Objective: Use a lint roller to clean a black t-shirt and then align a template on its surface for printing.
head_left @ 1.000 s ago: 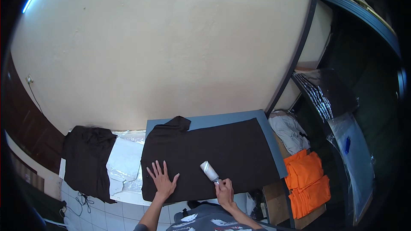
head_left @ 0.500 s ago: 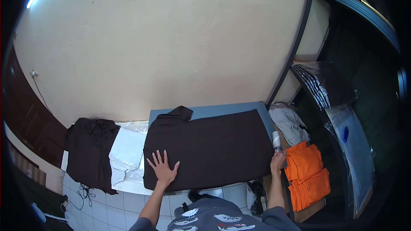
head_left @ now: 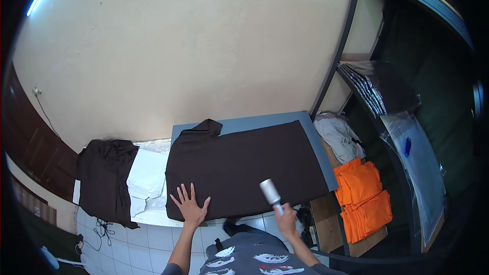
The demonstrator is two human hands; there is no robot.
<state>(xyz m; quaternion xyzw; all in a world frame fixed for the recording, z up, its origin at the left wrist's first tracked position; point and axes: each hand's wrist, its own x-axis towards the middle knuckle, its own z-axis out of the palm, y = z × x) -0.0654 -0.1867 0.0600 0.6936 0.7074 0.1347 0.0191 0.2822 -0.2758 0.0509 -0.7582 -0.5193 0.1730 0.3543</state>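
A dark brown garment point(head_left: 244, 163) lies spread flat on a blue-grey board point(head_left: 244, 124), with a folded flap sticking out at its far left corner. My left hand point(head_left: 190, 207) rests palm down on the garment's near left part, fingers spread. In my right hand point(head_left: 286, 220) is the handle of a white lint roller point(head_left: 270, 191). The roller's head sits over the garment's near edge, right of the middle. Whether it touches the cloth I cannot tell.
Left of the board lie white sheets point(head_left: 147, 174) and a heap of dark cloth point(head_left: 106, 181). To the right are folded orange garments point(head_left: 362, 198), a grey cloth bundle point(head_left: 337, 136) and a dark rack holding plastic-wrapped packs point(head_left: 379, 91). A cable point(head_left: 104, 230) lies on the tiled floor.
My right hand has brought the lint roller leftward from beside the board's right edge to over the garment. My left hand stays flat on the cloth. The view has shifted slightly.
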